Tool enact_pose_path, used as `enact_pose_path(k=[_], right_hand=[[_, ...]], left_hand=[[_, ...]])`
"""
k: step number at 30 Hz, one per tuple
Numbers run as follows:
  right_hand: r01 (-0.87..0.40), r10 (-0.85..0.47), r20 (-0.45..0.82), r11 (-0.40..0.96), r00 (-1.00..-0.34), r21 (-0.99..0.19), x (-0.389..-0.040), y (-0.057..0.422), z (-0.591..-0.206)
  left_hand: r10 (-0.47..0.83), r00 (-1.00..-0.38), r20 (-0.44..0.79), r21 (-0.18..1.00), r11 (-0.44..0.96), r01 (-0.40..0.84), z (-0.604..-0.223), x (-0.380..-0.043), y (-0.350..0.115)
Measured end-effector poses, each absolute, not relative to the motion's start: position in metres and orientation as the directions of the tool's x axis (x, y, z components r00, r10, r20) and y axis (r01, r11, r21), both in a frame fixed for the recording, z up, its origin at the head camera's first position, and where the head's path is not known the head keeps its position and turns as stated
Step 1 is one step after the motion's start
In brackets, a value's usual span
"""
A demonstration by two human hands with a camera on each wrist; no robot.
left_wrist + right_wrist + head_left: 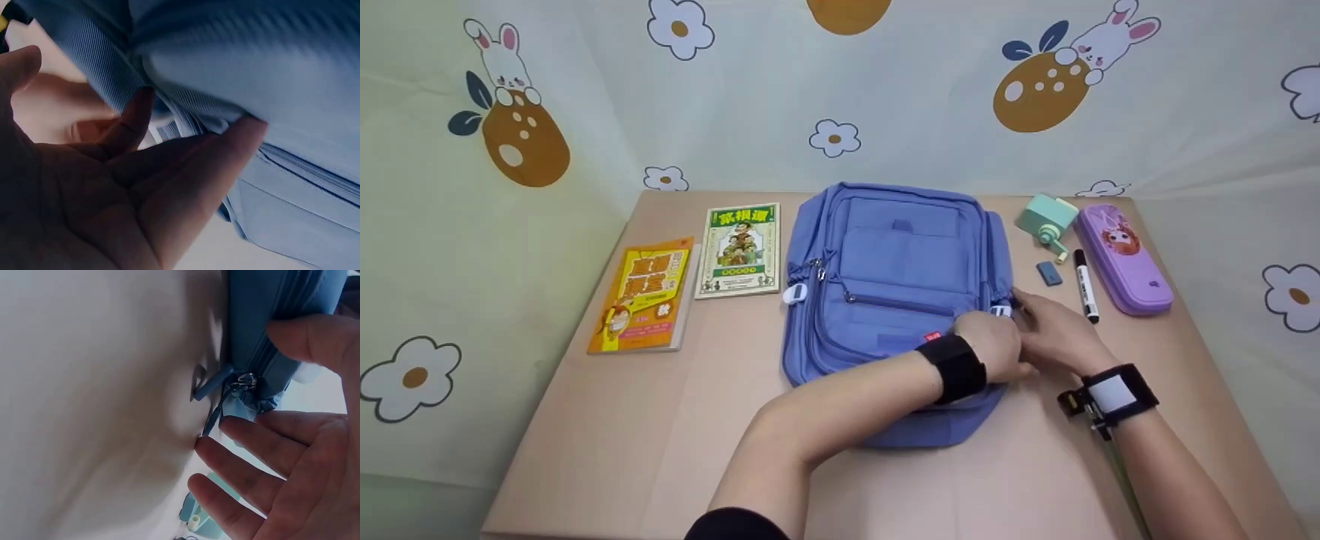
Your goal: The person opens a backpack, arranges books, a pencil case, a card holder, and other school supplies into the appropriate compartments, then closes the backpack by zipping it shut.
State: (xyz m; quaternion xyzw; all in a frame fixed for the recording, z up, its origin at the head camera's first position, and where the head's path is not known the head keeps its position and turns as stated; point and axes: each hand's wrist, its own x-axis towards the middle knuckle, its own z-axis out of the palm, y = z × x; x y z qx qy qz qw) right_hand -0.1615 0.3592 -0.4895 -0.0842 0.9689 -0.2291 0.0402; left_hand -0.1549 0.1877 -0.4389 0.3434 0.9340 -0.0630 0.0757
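Observation:
A blue backpack (900, 262) lies flat, front up, on the table. My left hand (990, 345) reaches across its lower right part; in the left wrist view its fingers (197, 197) are extended with the tips at the fabric. At the right edge of the backpack is my right hand (1061, 334). The right wrist view shows its thumb against the bag's side by a zipper and its other fingers (242, 472) loosely spread. Beside those fingertips hang zipper pulls (214, 382). In the head view the left hand hides part of that edge.
Left of the backpack lie an orange book (641, 300) and a green-and-cream book (740, 251). To the right are a mint-green pencil sharpener with a crank (1046, 216), a blue eraser (1048, 274), a black-and-white marker (1086, 289) and a purple pencil case (1125, 259).

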Motion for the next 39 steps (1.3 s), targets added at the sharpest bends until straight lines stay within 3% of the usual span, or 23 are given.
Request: enact_pose_path(k=[4,7,16,24,33,39], right_hand=[[-0.138,-0.179,-0.046,0.877,-0.983,-0.460,-0.164,0.358,-0.489],[-0.125,-0.169,-0.054,0.875,-0.984,-0.467,-0.163,0.360,-0.490],[-0.091,-0.153,-0.075,0.845,-0.985,-0.526,-0.161,0.362,-0.487],[-0.077,-0.085,0.009,0.841,-0.996,-0.535,-0.162,0.356,-0.490],[-0.080,-0.049,0.075,0.863,-0.996,-0.498,-0.168,0.351,-0.497],[-0.031,0.021,0.087,0.833,-0.996,-0.552,-0.168,0.351,-0.498]], left_hand=[[0.641,-0.751,-0.159,-0.134,0.740,0.659,-0.446,-0.154,0.190],[0.662,-0.732,-0.162,-0.122,0.723,0.680,-0.445,-0.157,0.187],[0.696,-0.686,-0.214,0.170,0.718,0.675,-0.436,-0.176,0.164],[0.707,-0.670,-0.224,0.338,0.702,0.627,-0.435,-0.189,0.150],[0.697,-0.672,-0.250,0.335,0.714,0.615,-0.434,-0.190,0.150],[0.689,-0.674,-0.266,0.344,0.721,0.602,-0.434,-0.191,0.151]])
